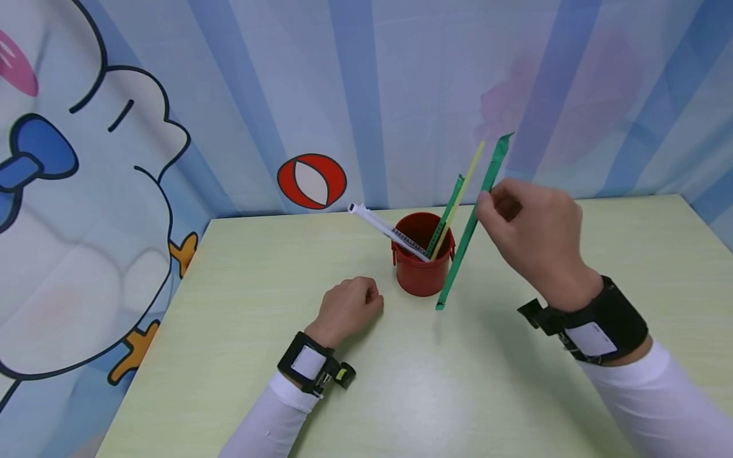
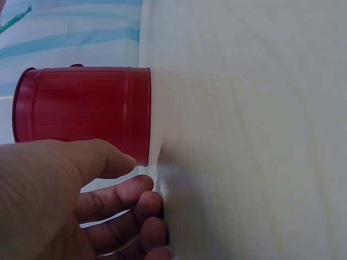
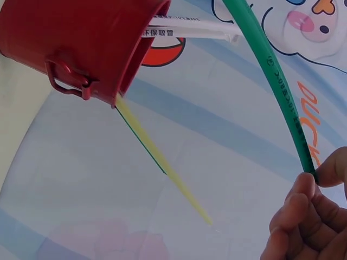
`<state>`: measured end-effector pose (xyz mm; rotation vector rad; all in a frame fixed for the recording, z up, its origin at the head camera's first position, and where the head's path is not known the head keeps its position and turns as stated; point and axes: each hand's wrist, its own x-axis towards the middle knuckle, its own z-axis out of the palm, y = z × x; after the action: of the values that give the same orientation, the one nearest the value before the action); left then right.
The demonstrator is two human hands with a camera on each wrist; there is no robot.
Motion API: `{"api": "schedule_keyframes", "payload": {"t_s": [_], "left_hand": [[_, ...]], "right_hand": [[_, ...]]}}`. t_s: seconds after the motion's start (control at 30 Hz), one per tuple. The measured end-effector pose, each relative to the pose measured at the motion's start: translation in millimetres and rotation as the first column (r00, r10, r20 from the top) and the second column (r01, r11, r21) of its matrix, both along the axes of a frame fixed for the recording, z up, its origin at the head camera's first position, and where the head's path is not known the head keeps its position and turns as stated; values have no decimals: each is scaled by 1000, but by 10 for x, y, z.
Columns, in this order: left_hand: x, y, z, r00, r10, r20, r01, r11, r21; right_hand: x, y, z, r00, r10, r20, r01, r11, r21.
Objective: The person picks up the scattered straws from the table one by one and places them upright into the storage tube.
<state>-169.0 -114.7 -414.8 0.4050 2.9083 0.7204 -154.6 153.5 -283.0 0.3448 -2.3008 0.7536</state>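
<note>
My right hand (image 1: 541, 238) pinches a green paper-wrapped drinking straw (image 1: 468, 232) between thumb and fingertips. This straw slants in the air just right of a small red bucket (image 1: 422, 280), its lower end near the bucket's front side. Inside the bucket lean white wrapped straws (image 3: 190, 27), a yellow straw (image 1: 466, 181) and another green wrapped straw (image 1: 453, 198). Printed lettering shows on the held wrapper in the right wrist view. In front of the bucket, to its left, my left hand (image 1: 346, 310) rests on the table with loosely curled fingers, holding nothing.
The pale wooden table (image 1: 258, 273) ends at a back edge just behind the bucket. A striped blue cloth (image 1: 401, 83) with cartoon figures hangs behind and at the left. A wire handle (image 3: 65, 81) is attached to the bucket's side.
</note>
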Motion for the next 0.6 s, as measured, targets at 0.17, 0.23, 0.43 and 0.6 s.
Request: {"api": "schedule_keyframes", "payload": {"t_s": [0.17, 0.23, 0.43, 0.6], "left_hand": [[-4, -2, -7, 1000, -3, -6, 3, 1000, -2], [-6, -2, -9, 1000, -3, -5, 3, 1000, -4], [-6, 1, -9, 1000, 3, 4, -3, 1000, -9], [0, 5, -2, 1000, 5, 5, -5, 1000, -9]], "right_hand": [[-50, -6, 79, 998, -11, -63, 9, 1000, -27], [-69, -11, 109, 996, -9, -86, 6, 999, -34], [-125, -22, 177, 991, -24, -134, 18, 999, -42], [-168, -36, 185, 987, -41, -157, 32, 998, -62]]}}
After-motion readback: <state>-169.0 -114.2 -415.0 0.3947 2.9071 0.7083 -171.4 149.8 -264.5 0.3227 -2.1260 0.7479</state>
